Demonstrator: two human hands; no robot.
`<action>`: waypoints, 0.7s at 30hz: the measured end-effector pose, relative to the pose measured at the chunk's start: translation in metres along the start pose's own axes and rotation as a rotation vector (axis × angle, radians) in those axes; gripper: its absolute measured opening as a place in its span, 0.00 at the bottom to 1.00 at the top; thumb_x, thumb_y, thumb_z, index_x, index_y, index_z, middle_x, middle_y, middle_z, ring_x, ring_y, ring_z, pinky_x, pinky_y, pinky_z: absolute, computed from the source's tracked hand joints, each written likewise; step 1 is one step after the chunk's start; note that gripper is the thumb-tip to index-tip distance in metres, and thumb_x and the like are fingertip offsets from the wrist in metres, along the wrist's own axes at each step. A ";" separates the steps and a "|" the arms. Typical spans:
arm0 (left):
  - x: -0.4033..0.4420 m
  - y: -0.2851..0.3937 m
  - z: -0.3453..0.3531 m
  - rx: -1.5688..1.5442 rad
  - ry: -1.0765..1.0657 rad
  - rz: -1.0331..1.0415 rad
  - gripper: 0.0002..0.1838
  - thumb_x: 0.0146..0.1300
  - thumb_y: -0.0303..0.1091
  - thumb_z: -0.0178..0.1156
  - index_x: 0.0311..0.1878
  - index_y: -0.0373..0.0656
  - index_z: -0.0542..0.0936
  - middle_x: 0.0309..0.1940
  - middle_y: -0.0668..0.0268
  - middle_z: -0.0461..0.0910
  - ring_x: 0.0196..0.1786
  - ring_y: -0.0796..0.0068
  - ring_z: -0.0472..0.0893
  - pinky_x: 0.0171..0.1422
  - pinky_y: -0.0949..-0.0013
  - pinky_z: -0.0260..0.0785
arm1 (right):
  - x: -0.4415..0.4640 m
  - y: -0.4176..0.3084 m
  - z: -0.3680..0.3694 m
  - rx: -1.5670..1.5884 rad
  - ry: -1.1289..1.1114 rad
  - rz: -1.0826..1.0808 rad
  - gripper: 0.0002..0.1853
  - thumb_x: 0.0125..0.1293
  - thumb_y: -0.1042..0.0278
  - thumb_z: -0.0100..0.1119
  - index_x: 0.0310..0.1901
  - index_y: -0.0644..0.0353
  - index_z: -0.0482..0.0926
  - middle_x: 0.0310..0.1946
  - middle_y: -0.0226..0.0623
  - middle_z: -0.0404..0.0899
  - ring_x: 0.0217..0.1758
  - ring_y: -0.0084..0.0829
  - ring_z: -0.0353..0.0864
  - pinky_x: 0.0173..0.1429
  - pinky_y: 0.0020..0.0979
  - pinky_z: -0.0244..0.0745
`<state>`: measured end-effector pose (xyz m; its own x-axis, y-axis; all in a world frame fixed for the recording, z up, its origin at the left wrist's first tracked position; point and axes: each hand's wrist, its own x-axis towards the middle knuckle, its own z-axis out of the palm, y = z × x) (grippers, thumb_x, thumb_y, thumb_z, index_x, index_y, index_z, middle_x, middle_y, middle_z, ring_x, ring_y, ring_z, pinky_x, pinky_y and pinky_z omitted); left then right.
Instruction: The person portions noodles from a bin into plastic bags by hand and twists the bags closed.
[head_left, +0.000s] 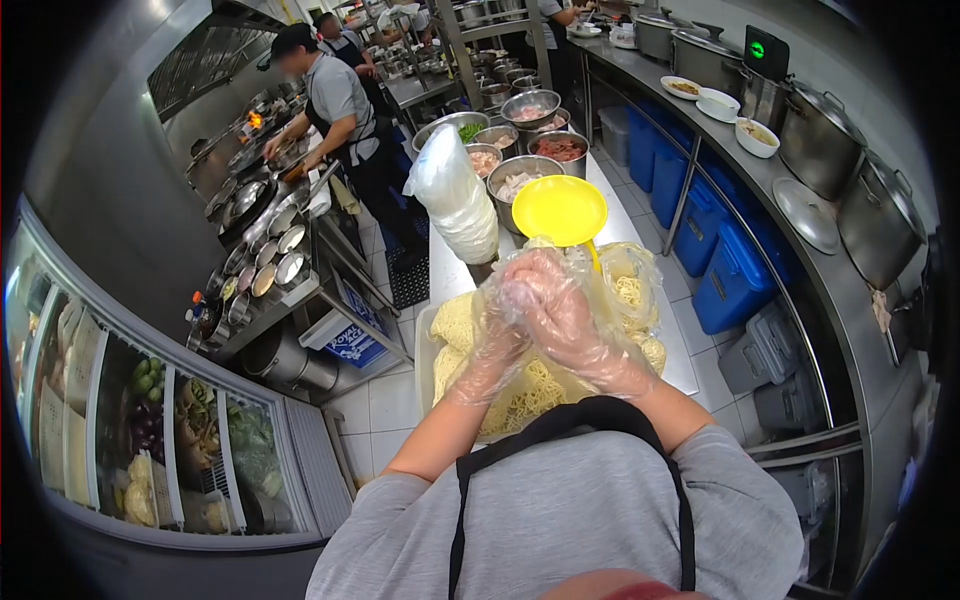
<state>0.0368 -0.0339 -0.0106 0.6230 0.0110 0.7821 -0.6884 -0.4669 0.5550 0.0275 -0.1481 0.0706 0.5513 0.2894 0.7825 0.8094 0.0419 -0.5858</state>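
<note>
My left hand (503,325) and my right hand (562,312) both wear clear plastic gloves. They are pressed together with fingers closed, above a plastic tub (425,375) of yellow noodles (535,395). Whatever lies between the palms is hidden. Just beyond my hands is a round yellow dish (560,210). To its left stands a tall stack wrapped in clear plastic (455,195). A clear plastic bag of noodles (628,290) sits right of my right hand.
Metal pots of raw meat (560,148) stand at the table's far end. A lidded glass-top cooler (150,440) is at left. A co-worker (335,110) works at the stove. Blue bins (735,275) sit under the right counter (770,190).
</note>
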 end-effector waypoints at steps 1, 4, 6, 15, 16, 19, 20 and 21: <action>0.018 0.019 -0.014 -0.247 -0.084 -0.059 0.21 0.70 0.43 0.50 0.59 0.41 0.66 0.49 0.63 0.71 0.52 0.75 0.72 0.53 0.71 0.67 | 0.002 -0.003 -0.006 -0.005 0.003 0.000 0.09 0.65 0.68 0.50 0.38 0.64 0.76 0.40 0.41 0.74 0.45 0.42 0.71 0.54 0.37 0.64; 0.033 0.014 -0.019 -0.598 0.048 -0.138 0.22 0.70 0.47 0.48 0.55 0.38 0.68 0.47 0.61 0.72 0.49 0.73 0.73 0.51 0.72 0.67 | 0.004 -0.004 -0.024 -0.130 -0.050 -0.087 0.10 0.65 0.69 0.51 0.45 0.63 0.75 0.47 0.40 0.73 0.52 0.39 0.70 0.62 0.37 0.61; 0.037 0.011 -0.020 -0.705 0.273 -0.139 0.23 0.70 0.50 0.47 0.52 0.36 0.71 0.46 0.60 0.73 0.47 0.73 0.73 0.50 0.73 0.66 | -0.004 0.020 -0.028 0.197 0.195 0.199 0.26 0.61 0.68 0.56 0.61 0.62 0.65 0.61 0.43 0.64 0.66 0.40 0.61 0.71 0.38 0.51; 0.070 0.074 -0.040 -0.234 -0.073 -0.353 0.28 0.72 0.57 0.37 0.45 0.40 0.75 0.44 0.63 0.74 0.49 0.69 0.72 0.56 0.63 0.63 | -0.002 0.015 -0.036 -0.150 -0.063 0.139 0.55 0.48 0.41 0.69 0.71 0.55 0.48 0.71 0.50 0.45 0.75 0.48 0.43 0.75 0.46 0.40; 0.069 0.077 -0.046 -0.087 -0.231 -0.294 0.28 0.72 0.54 0.38 0.43 0.38 0.76 0.44 0.61 0.75 0.47 0.67 0.74 0.56 0.64 0.64 | 0.000 0.006 -0.042 -0.367 -0.241 0.053 0.54 0.48 0.38 0.68 0.71 0.53 0.52 0.71 0.50 0.46 0.75 0.49 0.43 0.75 0.48 0.39; 0.071 0.085 -0.058 0.227 -0.379 -0.043 0.26 0.72 0.52 0.39 0.44 0.37 0.78 0.41 0.58 0.79 0.45 0.62 0.78 0.56 0.62 0.66 | 0.001 -0.002 -0.043 -0.277 -0.160 0.038 0.52 0.47 0.34 0.66 0.70 0.51 0.56 0.71 0.48 0.47 0.74 0.50 0.44 0.74 0.51 0.38; 0.067 0.078 -0.055 0.008 -0.255 -0.048 0.22 0.71 0.47 0.42 0.44 0.38 0.78 0.41 0.57 0.79 0.45 0.60 0.78 0.55 0.60 0.67 | -0.001 -0.003 -0.043 -0.280 -0.157 0.041 0.52 0.47 0.34 0.66 0.70 0.51 0.56 0.71 0.48 0.47 0.74 0.50 0.44 0.74 0.51 0.38; 0.061 0.075 -0.053 -0.211 -0.127 -0.058 0.18 0.69 0.43 0.45 0.43 0.39 0.78 0.41 0.57 0.79 0.45 0.58 0.78 0.55 0.59 0.68 | -0.004 -0.005 -0.044 -0.266 -0.181 0.060 0.49 0.49 0.37 0.65 0.69 0.52 0.58 0.70 0.48 0.49 0.74 0.49 0.45 0.74 0.50 0.39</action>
<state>0.0035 -0.0219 0.0939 0.6964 -0.0849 0.7126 -0.7040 -0.2733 0.6555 0.0304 -0.1914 0.0792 0.5745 0.4496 0.6840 0.8139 -0.2252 -0.5356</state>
